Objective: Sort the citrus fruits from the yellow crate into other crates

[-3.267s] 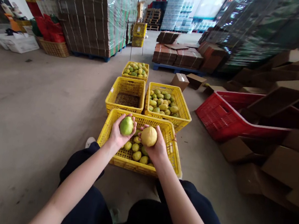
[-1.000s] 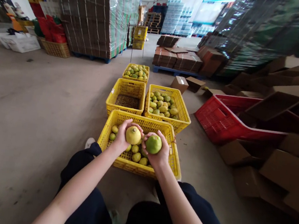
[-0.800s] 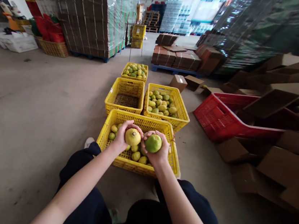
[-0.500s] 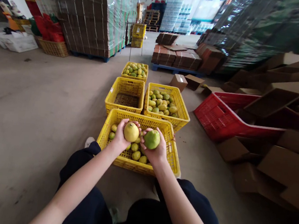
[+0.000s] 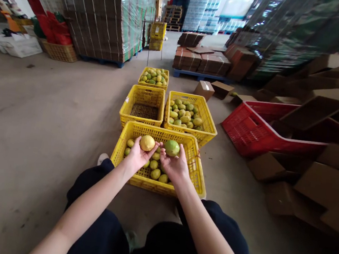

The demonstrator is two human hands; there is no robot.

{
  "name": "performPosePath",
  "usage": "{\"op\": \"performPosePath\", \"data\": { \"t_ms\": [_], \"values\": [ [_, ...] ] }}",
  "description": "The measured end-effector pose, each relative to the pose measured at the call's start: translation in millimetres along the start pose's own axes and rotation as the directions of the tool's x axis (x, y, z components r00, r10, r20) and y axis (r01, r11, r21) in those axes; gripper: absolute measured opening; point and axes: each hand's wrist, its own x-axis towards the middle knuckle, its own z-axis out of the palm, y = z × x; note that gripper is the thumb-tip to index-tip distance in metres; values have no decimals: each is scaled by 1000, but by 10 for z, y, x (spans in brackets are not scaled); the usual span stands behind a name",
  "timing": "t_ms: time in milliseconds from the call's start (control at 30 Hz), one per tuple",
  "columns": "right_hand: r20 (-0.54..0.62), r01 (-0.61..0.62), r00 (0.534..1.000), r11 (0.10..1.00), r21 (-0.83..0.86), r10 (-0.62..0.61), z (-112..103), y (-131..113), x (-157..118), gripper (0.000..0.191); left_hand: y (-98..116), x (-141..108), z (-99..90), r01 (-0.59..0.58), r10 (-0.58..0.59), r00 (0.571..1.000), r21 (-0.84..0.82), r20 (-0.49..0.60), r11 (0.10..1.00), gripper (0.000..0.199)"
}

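My left hand (image 5: 137, 155) is cupped under a round yellow fruit (image 5: 147, 143), its fingers curled at the side. In my right hand (image 5: 175, 164) rests a smooth green fruit (image 5: 172, 148) with a few dark specks. Both fruits are held side by side, with my fingertips nearly touching between them. Below the hands stands a long yellow plastic crate (image 5: 198, 176). Several yellow-green fruits (image 5: 155, 174) lie in its bottom; my hands and wrists hide part of them. The exact kind of fruit is unclear.
Beyond stand a yellow crate (image 5: 123, 115) with no fruit showing, a fruit-filled crate (image 5: 207, 136) to its right and another full crate (image 5: 140, 83) behind. A red crate (image 5: 243, 132) and cardboard boxes (image 5: 329, 183) crowd the right. Flat cartons lie on a blue pallet (image 5: 200, 76).
Both hands have moved slightly up and opened somewhat under the fruits. The fruits have turned in the hands, showing other sides. The view has shifted slightly.
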Motion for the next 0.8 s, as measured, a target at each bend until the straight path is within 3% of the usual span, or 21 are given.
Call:
{"op": "performPosePath", "data": {
  "t_ms": [133, 233, 300, 367, 400, 433, 467, 533, 567, 633, 700, 800],
  "values": [
    [-10, 30, 999, 994, -103, -31, -16, 44, 22, 35, 39, -3, -20, 89, -89, 996, -29, 11, 996, 50],
    [-2, 205, 977, 935, -290, -215, -14, 84, 11, 28, 70, -12, -26, 110, -110, 993, -9, 30, 994, 47],
    [68, 394, 910, 803, -448, -409, -7, 102, -9, 31, 71, -18, -34, 60, -62, 998, 86, 25, 995, 45],
    [196, 562, 797, 582, -587, -572, 2, 105, -32, 37, 52, -29, -58, -152, 148, 988, 292, 36, 944, 37],
    [269, 632, 723, 450, -632, -637, 5, 102, -40, 40, 38, -36, -78, -319, 310, 946, 418, 91, 851, 30],
    [345, 687, 642, 314, -655, -685, 6, 96, -43, 44, 23, -46, -103, -493, 470, 862, 523, 190, 695, 25],
    [416, 730, 557, 185, -658, -719, 3, 89, -41, 48, 10, -56, -131, -639, 586, 747, 587, 315, 498, 28],
    [533, 781, 406, -21, -624, -742, -14, 74, -22, 54, -8, -74, -190, -790, 657, 524, 598, 542, 137, 43],
    [577, 792, 355, -91, -604, -736, -27, 67, -6, 53, -12, -78, -216, -814, 649, 449, 580, 615, 14, 48],
    [634, 803, 293, -176, -569, -715, -58, 57, 27, 50, -10, -75, -256, -830, 636, 343, 540, 691, -138, 52],
    [666, 811, 255, -220, -542, -701, -82, 59, 52, 47, 1, -61, -277, -839, 637, 263, 498, 725, -220, 53],
    [684, 821, 244, -228, -523, -688, -80, 89, 54, 45, 21, -57, -276, -860, 634, 193, 440, 749, -258, 51]
  ]
}}
